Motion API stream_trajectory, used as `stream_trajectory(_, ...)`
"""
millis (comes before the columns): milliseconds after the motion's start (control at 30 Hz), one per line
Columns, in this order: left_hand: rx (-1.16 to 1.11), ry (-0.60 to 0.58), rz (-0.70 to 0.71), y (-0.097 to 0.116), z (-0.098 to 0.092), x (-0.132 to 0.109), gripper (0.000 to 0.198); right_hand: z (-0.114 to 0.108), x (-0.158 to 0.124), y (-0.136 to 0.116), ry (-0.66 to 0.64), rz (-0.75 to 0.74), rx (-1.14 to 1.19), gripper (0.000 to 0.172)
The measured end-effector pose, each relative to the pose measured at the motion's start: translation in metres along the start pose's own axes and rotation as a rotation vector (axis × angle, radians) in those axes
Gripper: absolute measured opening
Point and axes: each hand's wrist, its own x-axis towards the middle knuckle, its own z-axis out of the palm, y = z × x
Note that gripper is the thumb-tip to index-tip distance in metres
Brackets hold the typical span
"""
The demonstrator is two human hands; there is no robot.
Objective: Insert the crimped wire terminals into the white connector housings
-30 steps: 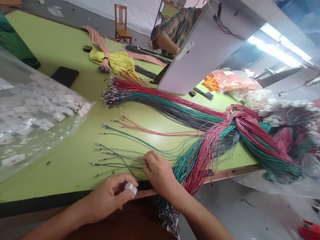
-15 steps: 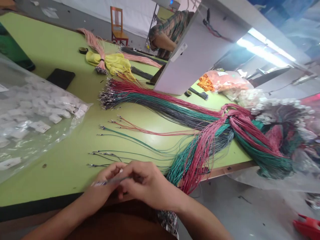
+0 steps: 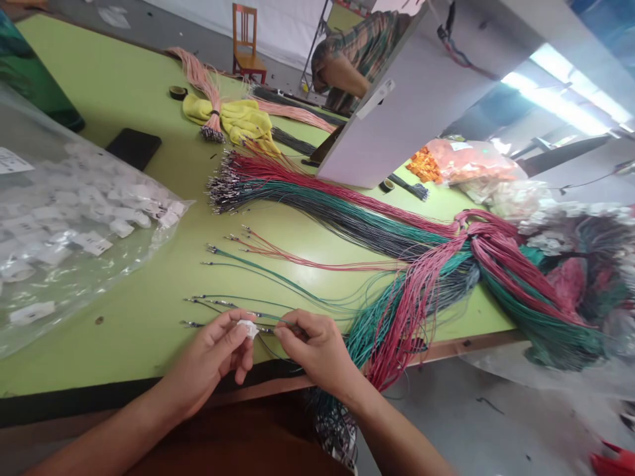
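White plug [image 3: 248, 329] is pinched between thumb and finger of the left hand [image 3: 211, 357], near the front edge of the green table [image 3: 133, 324]. The right hand [image 3: 317, 347] has its fingertips closed together on a thin wire [image 3: 266, 330], just beside the plug.

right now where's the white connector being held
In the head view, the white connector is below and left of centre, pinched in the left hand, just left of the right hand's fingertips.

We have one view, head-worn, facing forward and down across the bench [image 3: 143, 317]. Left hand [image 3: 211, 360] and right hand [image 3: 317, 350] near, low in frame; chair [image 3: 251, 62] far, up top.
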Motion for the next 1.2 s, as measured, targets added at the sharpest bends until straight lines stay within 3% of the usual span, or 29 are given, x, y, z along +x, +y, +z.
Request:
stream_trajectory(267, 0.022, 0.009, 0.014, 0.001, 0.002, -0.001, 0.029, 0.000, 0.003, 0.001, -0.124, 0.072, -0.001, 0.019)
stream_trajectory(567, 0.124, -0.001, 0.037, -0.009, -0.005, 0.002, 0.031, 0.003, 0.004, -0.002, -0.132, 0.134, -0.005, 0.021)
stream_trajectory(800, 0.210, -0.011, 0.046, -0.013, -0.009, 0.005, 0.031, 0.017, -0.001, 0.000, -0.088, 0.034, -0.083, 0.021)
stream_trajectory(933, 0.212, -0.028, 0.037, -0.010, -0.007, 0.004, 0.031, 0.010, 0.000, -0.001, -0.118, 0.014, -0.071, 0.018)
stream_trajectory(1100, 0.191, -0.065, -0.003, -0.005, -0.002, 0.002, 0.030, -0.007, 0.004, -0.015, -0.012, -0.086, 0.096, 0.013)
stream_trajectory(1200, 0.194, -0.072, -0.008, -0.005, -0.002, 0.001, 0.030, -0.008, 0.005, -0.024, -0.049, -0.145, 0.269, 0.013)
